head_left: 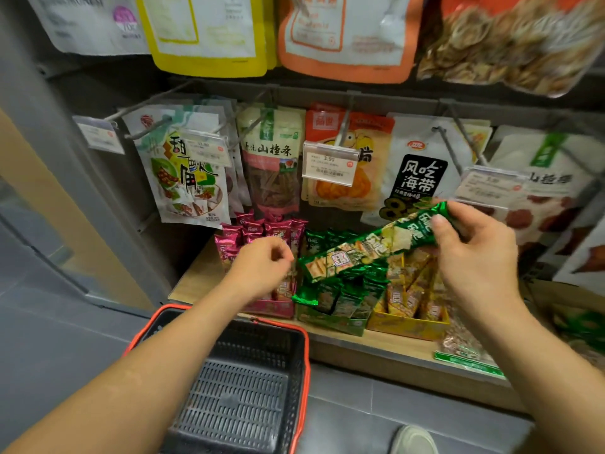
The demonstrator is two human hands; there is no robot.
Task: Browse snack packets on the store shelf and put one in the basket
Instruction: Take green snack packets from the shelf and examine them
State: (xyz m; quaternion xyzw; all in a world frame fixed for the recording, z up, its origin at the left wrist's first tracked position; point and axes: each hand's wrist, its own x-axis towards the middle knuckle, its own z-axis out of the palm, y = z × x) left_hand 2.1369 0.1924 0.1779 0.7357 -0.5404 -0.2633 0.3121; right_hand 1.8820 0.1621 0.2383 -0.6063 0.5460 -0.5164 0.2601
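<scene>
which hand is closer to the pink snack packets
Left. The left hand is right in front of the pink packets; the right hand is off to their right, holding a green packet.

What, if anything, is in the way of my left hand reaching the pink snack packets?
Probably nothing, so yes. The left hand hovers just in front of the pink packets with nothing between them; the green packet in the right hand sits off to the side.

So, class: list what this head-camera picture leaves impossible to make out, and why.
Head view:
- Left hand: motion blur; whether it holds anything is unclear.
- Pink packets: fronts partly hidden by that hand.
- Far-left price tag: print too blurred to read.
- Basket: near end cut off by the bottom edge.
</scene>
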